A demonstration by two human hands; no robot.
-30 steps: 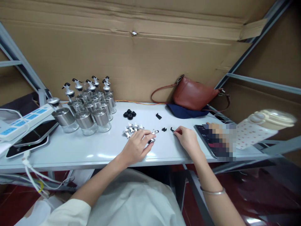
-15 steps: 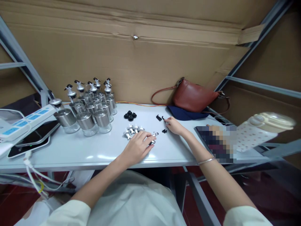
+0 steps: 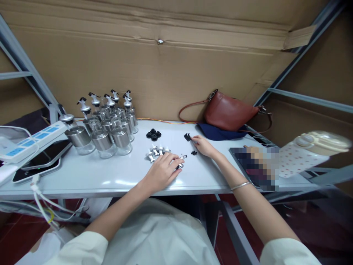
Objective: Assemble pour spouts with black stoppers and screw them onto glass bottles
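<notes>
My left hand (image 3: 163,170) is low over the tabletop, fingers curled round a silver pour spout (image 3: 182,161) with a black base; the hand hides part of it. More silver pour spouts (image 3: 152,154) lie together just beyond its knuckles. My right hand (image 3: 203,146) is closed in a pinch at a small black flip cap, mostly hidden by the fingertips, against other black flip caps (image 3: 187,137). Nearer me, below that hand, is a cluster of tiny black parts (image 3: 194,152). Several black round stoppers (image 3: 153,134) sit in a group farther back.
Glass bottles with steel bands (image 3: 102,141) stand at the left, several topped with spouts. Beside them are a power strip (image 3: 33,141) and cables. A brown handbag (image 3: 230,112) on a dark blue cloth (image 3: 217,132) is back right, with a dotted bottle (image 3: 300,158) at right.
My right hand has shifted slightly left, bringing the black flip cap from beside the other caps up against them. My left hand stays at the spout.
</notes>
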